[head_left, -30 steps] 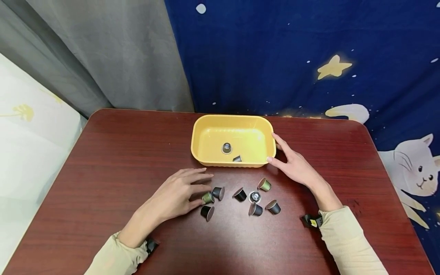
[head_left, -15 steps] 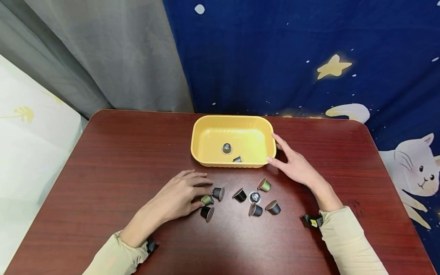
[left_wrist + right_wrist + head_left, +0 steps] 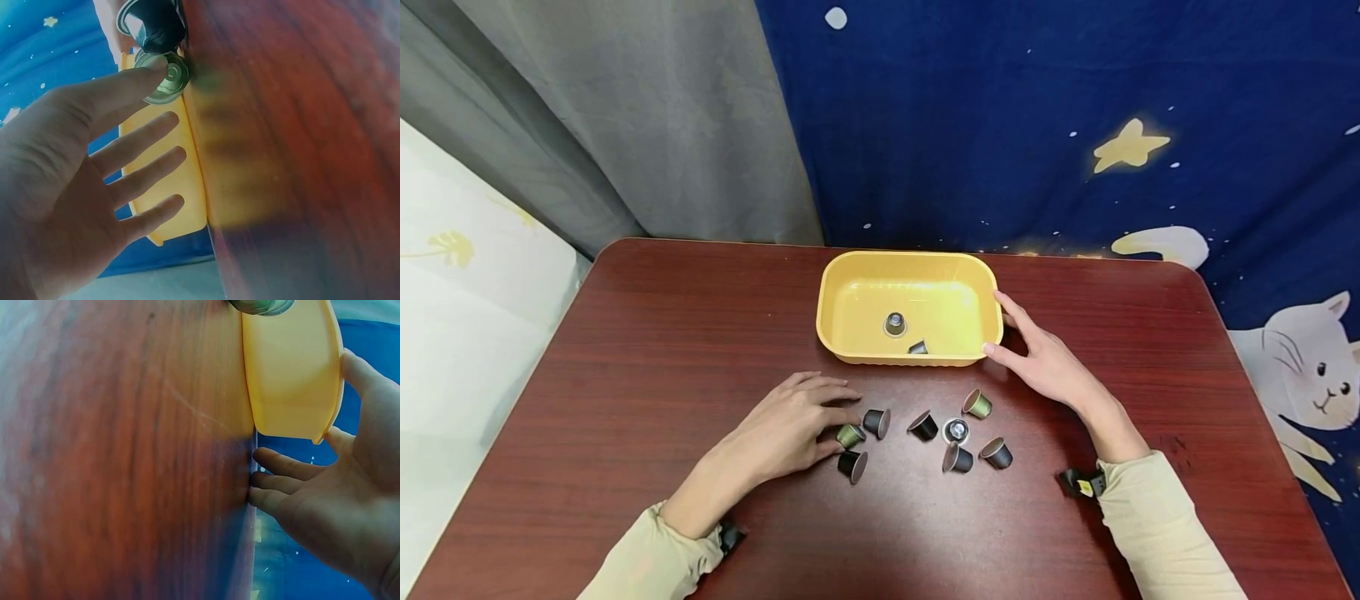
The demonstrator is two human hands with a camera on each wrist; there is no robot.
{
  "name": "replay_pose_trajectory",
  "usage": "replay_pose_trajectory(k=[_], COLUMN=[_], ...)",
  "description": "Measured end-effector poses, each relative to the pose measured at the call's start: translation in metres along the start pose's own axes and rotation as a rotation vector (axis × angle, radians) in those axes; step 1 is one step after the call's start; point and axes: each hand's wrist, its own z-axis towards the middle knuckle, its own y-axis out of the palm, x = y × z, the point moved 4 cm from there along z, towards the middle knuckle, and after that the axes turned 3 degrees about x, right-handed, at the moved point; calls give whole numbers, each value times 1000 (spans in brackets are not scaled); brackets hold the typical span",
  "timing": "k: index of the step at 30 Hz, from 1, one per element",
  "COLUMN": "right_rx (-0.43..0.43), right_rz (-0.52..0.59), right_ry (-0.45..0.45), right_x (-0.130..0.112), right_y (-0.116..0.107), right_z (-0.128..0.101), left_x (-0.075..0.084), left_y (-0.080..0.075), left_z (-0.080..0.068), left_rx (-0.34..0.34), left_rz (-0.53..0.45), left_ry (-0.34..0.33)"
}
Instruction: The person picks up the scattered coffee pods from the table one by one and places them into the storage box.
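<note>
My left hand point(image 3: 790, 429) pinches a green coffee capsule point(image 3: 850, 436) between thumb and index finger, low over the table; the other fingers extend loosely. In the left wrist view, the thumb lies across the green capsule point(image 3: 169, 78), with a dark capsule point(image 3: 156, 25) close by. Two dark capsules, one upper point(image 3: 876, 422) and one lower point(image 3: 852, 466), lie beside this hand. At the right end of the yellow bin point(image 3: 910, 360), my right hand point(image 3: 1045, 358) rests its thumb and fingertips on the rim, fingers spread. Inside the bin are an upright capsule point(image 3: 894, 323) and a partly hidden one point(image 3: 918, 347).
Right of centre lie several more capsules: black point(image 3: 923, 426), silver-topped point(image 3: 956, 430), green point(image 3: 977, 403) and two grey point(image 3: 957, 457). The wooden table point(image 3: 700, 317) ends at the back against grey and blue curtains.
My left hand has drawn back slightly to the left, and the green capsule has shifted a little with it. The right hand and bin stay in place.
</note>
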Motion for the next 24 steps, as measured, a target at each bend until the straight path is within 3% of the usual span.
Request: replay_pose_trajectory(k=[11, 24], right_rx=[-6, -6], right_rz=[-4, -3], right_ry=[8, 8], right_x=[-2, 0], right_y=[-1, 1], right_z=[1, 1], left_x=[0, 5], left_y=[-2, -10], left_z=[1, 4], left_rx=[10, 155], left_rz=[24, 4], left_ry=[16, 106])
